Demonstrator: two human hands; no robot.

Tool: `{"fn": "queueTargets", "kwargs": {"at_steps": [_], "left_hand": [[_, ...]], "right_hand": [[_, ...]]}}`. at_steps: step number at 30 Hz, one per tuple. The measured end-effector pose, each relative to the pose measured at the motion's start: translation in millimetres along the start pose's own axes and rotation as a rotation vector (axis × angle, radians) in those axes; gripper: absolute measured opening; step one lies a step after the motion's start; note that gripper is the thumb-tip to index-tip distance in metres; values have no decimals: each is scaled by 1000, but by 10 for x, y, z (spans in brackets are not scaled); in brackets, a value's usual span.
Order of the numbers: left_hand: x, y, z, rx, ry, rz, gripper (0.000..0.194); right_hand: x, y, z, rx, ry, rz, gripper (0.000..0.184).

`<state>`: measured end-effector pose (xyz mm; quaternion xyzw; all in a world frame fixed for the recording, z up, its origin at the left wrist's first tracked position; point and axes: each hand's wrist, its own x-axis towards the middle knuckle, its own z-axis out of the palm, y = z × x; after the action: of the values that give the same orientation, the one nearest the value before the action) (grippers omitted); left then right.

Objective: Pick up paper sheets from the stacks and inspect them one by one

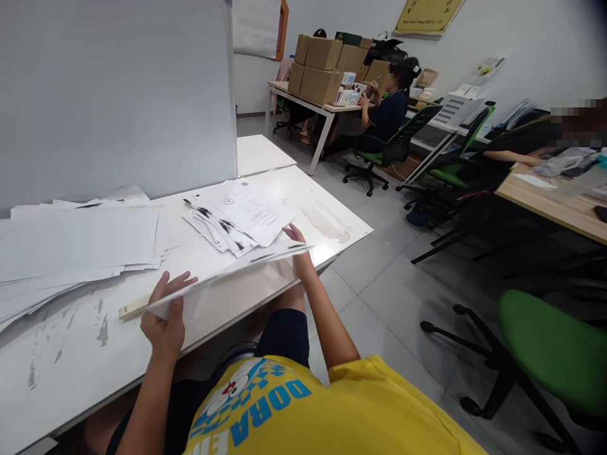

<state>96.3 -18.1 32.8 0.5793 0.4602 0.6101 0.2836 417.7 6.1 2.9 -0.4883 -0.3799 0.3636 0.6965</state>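
Observation:
A thin, pale stack of paper sheets (232, 266) is stretched between my two hands, seen almost edge-on above the table's front edge. My left hand (165, 314) grips its left end, thumb on the near side and fingers behind. At the right end, my right hand (298, 251) holds the sheets, its fingertips showing above them. Beside my left hand lies a narrow cream-coloured object (134, 308), partly hidden by the hand. Just beyond the held sheets is a loose pile of printed papers (251, 212) with black smudges along its edges.
A large, uneven paper stack (80, 243) covers the left of the white table (327, 189), before a grey partition (114, 95). Green chairs (550, 347) stand to the right. One person (391, 117) sits near cardboard boxes (322, 54); another's arm (515, 156) rests at a wooden table (550, 202).

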Motion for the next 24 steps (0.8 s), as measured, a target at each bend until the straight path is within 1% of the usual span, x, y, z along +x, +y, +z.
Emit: {"fn": "queueTargets", "kwargs": {"at_steps": [2,3,5,7,8,9,11,12,14,16,17,19,21,24], "left_hand": [[15,51,35,-113,-58,-12,55],[22,71,48,-123,-50,-22,55],[32,88,53,-60,8,-38,51],[43,70,30,21,101,-68,47],[52,50,12,51,147,-92,47],[64,24,-6,75,182,-118,47],[96,-32,-31,130,189,-141,48],[115,-59,-35,166,164,-130,48],[152,-108,-25,243,66,-81,47],[178,-154,-5,309,-17,-21,47],[183,-180,3,331,-31,6,47],[180,-247,4,351,2,58,48],[159,-336,-17,349,82,113,51],[109,-487,-68,297,154,152,54]], "right_hand": [[-15,-83,16,-62,-70,-87,55],[-44,-118,47,-93,-95,-142,49],[-115,-178,118,-136,-117,-229,36],[-170,-228,170,-140,-58,-249,24],[-187,-250,185,-128,-12,-242,21],[-201,-268,194,-114,23,-232,20],[-231,-288,204,-85,45,-209,25],[-253,-289,209,-73,43,-199,29],[-313,-269,226,-55,44,-194,33],[-378,-234,241,-37,77,-202,34],[-403,-217,243,-26,99,-211,33],[-426,-195,226,2,149,-235,31],[-418,-184,187,22,182,-262,30],[-394,-158,127,28,163,-268,29]]}}
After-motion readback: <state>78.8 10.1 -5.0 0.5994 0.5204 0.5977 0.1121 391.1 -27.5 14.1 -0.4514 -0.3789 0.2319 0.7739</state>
